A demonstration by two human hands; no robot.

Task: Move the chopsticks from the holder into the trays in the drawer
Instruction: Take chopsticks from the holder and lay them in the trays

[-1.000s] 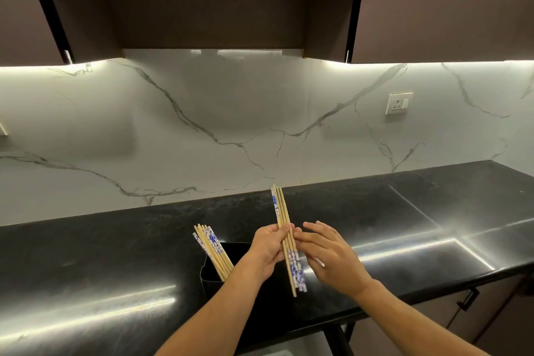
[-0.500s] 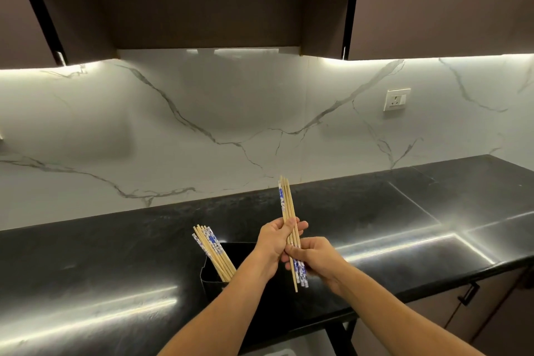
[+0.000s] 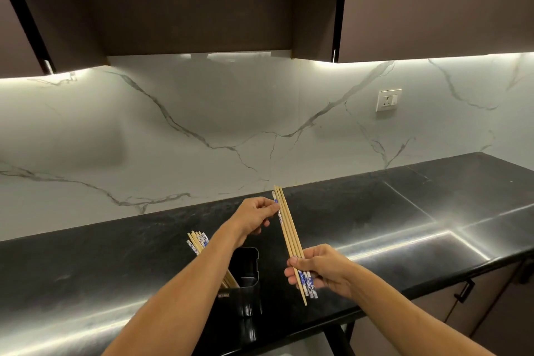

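**Squaring up before the drawer**

Over the black countertop (image 3: 375, 211), beside the dark holder (image 3: 245, 277) where the remaining chopsticks (image 3: 198, 241) lean, a bundle (image 3: 289, 231) is held on a slant, clear of the holder; the right hand (image 3: 320, 269) grips its lower end, the left hand (image 3: 254, 215) pinches near its top; the step looks like squaring the sticks; next, probably, lowering them to the drawer, out of view; slim pale wood, some ends patterned blue-and-white.

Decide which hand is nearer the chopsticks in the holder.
Left. The left hand is just up-right of the chopsticks in the holder; the right hand is farther right, gripping the held bundle.
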